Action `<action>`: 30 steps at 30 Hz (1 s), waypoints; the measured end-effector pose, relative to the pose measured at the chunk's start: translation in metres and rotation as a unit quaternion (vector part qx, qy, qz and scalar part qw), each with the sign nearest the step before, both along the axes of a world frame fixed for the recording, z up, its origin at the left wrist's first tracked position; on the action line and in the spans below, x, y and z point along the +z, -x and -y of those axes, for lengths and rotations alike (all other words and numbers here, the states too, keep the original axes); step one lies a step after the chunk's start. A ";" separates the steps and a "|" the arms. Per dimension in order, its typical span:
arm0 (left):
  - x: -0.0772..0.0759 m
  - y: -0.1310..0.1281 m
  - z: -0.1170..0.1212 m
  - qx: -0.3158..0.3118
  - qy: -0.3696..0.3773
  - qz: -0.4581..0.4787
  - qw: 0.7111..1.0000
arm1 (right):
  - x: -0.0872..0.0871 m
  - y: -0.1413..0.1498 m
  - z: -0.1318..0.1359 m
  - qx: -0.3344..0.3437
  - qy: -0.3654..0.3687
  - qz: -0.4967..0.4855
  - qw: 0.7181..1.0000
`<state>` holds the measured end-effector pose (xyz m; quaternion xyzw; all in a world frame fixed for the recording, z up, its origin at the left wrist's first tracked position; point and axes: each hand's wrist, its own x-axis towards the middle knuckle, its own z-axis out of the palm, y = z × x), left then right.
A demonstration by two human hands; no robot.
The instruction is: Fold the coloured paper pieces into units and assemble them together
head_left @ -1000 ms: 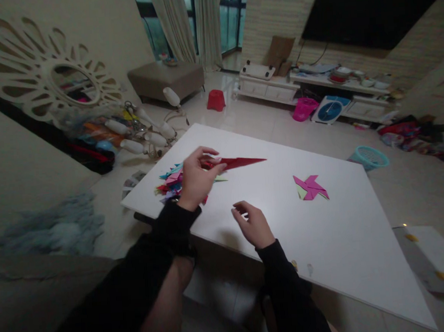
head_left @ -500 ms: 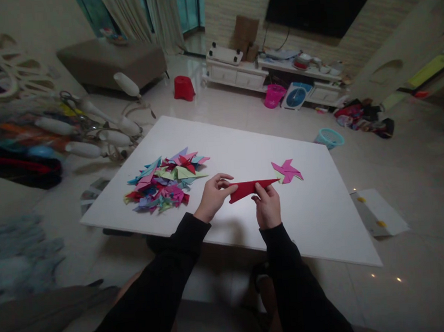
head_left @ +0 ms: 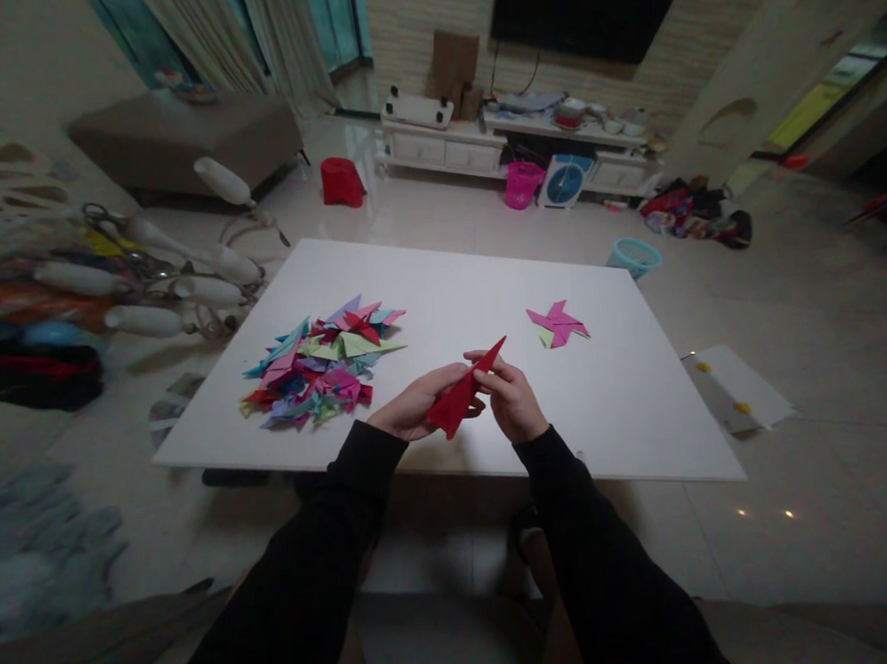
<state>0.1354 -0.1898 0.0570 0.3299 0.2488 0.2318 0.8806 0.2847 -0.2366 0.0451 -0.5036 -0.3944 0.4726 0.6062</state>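
White table [head_left: 447, 282]: stood on a shiny tiled floor in a dim living room, its top pale and smooth
Black sleeves [head_left: 278, 573]: reached in from the near side of the white table, both cuffs around its near edge
Left hand [head_left: 416, 402]: was over the near part of the white table, cupped behind the wide end of the red folded paper, fingers closed in narrowly on it
Right hand [head_left: 519, 407]: was just beside the left, above the same near part, its fingertips pinching the paper toward the pointed end
Red folded paper [head_left: 457, 403]: was between both hands above the white table's near half, slanted, its point aimed away to the right
Paper pile [head_left: 326, 369]: lay on the white table's left part, many colours of folded pieces overlapping
Pink-and-green pinwheel [head_left: 559, 323]: lay flat on the white table's right half, well apart from the pile
Turquoise basket [head_left: 648, 268]: was on the floor by the white table's far right corner
Red stool [head_left: 341, 183]: stood beyond the white table's far edge, toward its left
Blue-and-white fan [head_left: 564, 181]: stood farther beyond that edge, next to a pink bin [head_left: 519, 189]
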 end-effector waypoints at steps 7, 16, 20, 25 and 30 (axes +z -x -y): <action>0.000 -0.012 -0.005 -0.002 -0.011 0.036 0.999 | 0.004 -0.002 -0.004 -0.015 0.026 -0.046 0.998; -0.017 -0.022 -0.018 0.133 -0.127 -0.064 0.981 | 0.019 -0.011 -0.002 -0.218 -0.071 0.013 0.973; -0.022 -0.020 -0.020 0.166 -0.180 -0.104 0.964 | 0.022 -0.004 0.004 -0.130 -0.119 0.180 0.968; -0.019 -0.016 -0.017 0.160 -0.181 -0.118 0.963 | 0.013 -0.005 0.000 -0.156 -0.045 0.155 0.975; -0.016 -0.015 -0.015 0.123 -0.235 -0.127 0.956 | 0.005 -0.009 -0.006 -0.120 -0.025 0.097 0.988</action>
